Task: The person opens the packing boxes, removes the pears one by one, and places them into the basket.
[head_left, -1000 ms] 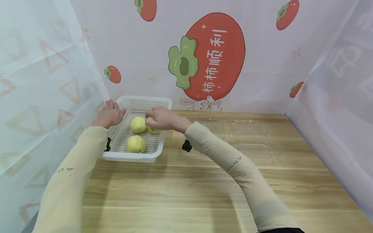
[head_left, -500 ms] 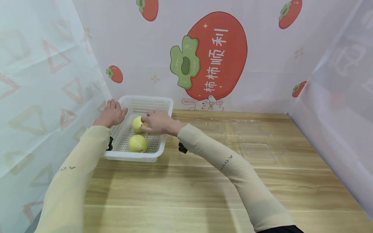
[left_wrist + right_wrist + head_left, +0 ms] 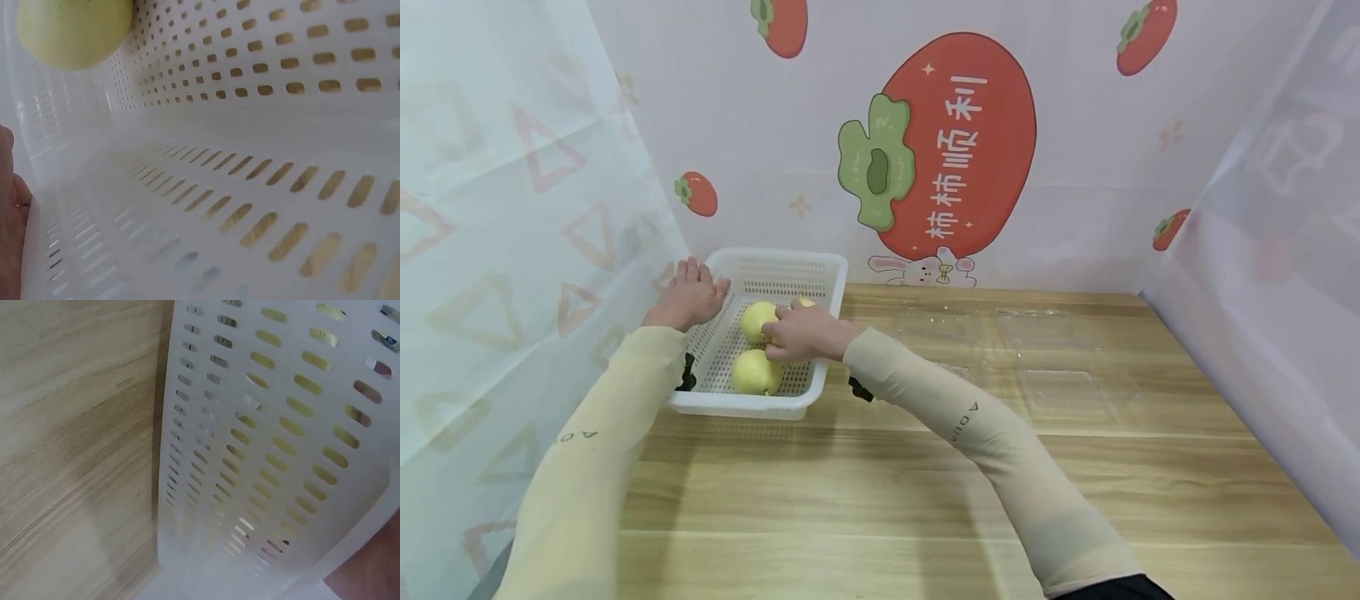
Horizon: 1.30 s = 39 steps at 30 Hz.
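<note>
A white perforated plastic basket [image 3: 737,403] stands at the back left of the table with three pale yellow pears in it. One pear [image 3: 757,322] lies toward the back, another pear [image 3: 756,372] nearer the front. The third pear [image 3: 806,302] is mostly hidden behind my right hand [image 3: 802,332], which reaches over the basket's right side. Its fingers are loosely bent beside the two left pears, and no fruit shows in its grasp. My left hand [image 3: 688,297] rests with straight fingers at the basket's left rim. In the left wrist view a pear [image 3: 75,31] appears inside the basket.
Clear plastic trays [image 3: 1063,385] lie on the wooden table [image 3: 820,500] right of the basket. Printed fabric walls [image 3: 1075,167] enclose the table at the back and both sides. Black wrist cameras [image 3: 861,388] hang under the sleeves.
My right hand has left the right-hand pear, gone left over the back pear, then come slightly toward the front. The left hand keeps its place on the rim.
</note>
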{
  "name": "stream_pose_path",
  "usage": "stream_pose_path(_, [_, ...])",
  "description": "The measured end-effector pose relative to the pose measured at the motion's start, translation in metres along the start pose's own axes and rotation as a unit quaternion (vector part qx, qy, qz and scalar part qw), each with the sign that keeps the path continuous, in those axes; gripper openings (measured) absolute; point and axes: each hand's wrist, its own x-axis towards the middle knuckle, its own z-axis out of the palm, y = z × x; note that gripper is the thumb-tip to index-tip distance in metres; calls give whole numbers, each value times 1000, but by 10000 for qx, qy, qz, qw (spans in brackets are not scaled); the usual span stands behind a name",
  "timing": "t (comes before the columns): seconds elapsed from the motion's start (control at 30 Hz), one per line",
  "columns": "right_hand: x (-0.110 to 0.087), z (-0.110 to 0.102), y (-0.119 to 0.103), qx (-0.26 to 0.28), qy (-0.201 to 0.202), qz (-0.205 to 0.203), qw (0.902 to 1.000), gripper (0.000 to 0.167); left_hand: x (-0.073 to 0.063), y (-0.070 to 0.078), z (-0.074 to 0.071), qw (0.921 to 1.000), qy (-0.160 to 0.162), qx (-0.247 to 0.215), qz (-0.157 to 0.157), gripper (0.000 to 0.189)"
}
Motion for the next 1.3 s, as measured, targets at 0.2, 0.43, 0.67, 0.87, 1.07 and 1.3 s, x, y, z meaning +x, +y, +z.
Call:
stream_pose_path(0.2, [2,2,-3,-2,-193,59,9998,49,0,1,-2,10000,68,17,57,81])
stream_pose_path(0.43, [5,6,-6,109,-326,67,9994,50,-2,4,-4,10000,6,1,27,80])
stream_pose_path(0.67, [5,7,-8,3,-430,-51,9991,48,-3,4,-3,10000,-37,-4,22,80])
stream_pose_path(0.87, [5,8,-8,75,-478,-62,9988,47,-3,4,-4,9999,-89,-83,-11,81])
stream_pose_path(1.07, [7,7,-9,200,-627,-99,9978,46,-2,1,-4,9998,-212,-37,-19,82])
stream_pose_path(1.3, [8,8,-9,292,-621,-17,9976,43,1,0,-7,9994,-325,-66,5,82])
